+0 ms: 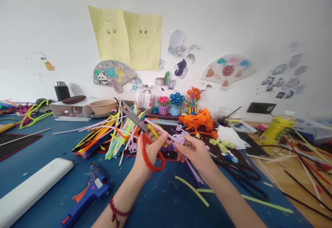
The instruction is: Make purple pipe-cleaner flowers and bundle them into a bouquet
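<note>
Red-handled scissors hang in my left hand, a handle loop around it and the parted blades pointing up to the left. The same hand's fingers pinch a lilac pipe cleaner, with a yellow piece beside them. My right hand is closed on a looped lilac pipe-cleaner flower, which the strip from the left fingers reaches. Purple and lilac stems extend below the right fingers. To the left, another lilac looped flower rests by the bundle of coloured pipe cleaners.
A blue glue gun and a long white case lie at front left. Black scissors are right of my right hand. Orange pipe-cleaner pieces and small potted flowers stand behind. A yellow bottle is far right.
</note>
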A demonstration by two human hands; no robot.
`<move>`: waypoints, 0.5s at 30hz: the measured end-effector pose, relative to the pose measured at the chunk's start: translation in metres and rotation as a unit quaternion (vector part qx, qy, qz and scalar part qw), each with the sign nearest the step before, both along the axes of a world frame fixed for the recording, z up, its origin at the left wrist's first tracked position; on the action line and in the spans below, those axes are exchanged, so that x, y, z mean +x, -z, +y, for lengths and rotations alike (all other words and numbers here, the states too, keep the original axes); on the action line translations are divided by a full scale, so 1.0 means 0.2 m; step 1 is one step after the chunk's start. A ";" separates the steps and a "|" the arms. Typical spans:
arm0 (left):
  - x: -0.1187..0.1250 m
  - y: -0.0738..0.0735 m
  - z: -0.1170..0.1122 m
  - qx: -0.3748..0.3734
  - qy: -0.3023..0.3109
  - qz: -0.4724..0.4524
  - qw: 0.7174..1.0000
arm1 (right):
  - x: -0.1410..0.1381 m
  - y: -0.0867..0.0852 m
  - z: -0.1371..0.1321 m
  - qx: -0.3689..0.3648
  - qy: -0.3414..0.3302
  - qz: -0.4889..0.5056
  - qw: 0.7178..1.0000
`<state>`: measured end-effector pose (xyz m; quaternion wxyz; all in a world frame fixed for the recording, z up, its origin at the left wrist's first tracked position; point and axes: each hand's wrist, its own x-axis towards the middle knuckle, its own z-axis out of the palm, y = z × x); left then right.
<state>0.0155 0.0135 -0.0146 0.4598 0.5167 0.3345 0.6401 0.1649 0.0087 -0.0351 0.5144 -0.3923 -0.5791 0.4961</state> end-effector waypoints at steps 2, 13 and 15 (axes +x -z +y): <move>-0.01 0.01 0.01 -0.004 -0.003 -0.037 0.999 | 0.00 -0.01 -0.01 0.005 -0.014 -0.003 1.000; -0.03 -0.02 0.01 -0.030 0.015 -0.085 0.996 | 0.00 -0.02 -0.03 0.016 -0.034 -0.021 0.999; -0.03 -0.03 0.00 -0.033 0.021 -0.094 0.995 | 0.00 -0.02 -0.02 0.016 -0.039 -0.022 0.999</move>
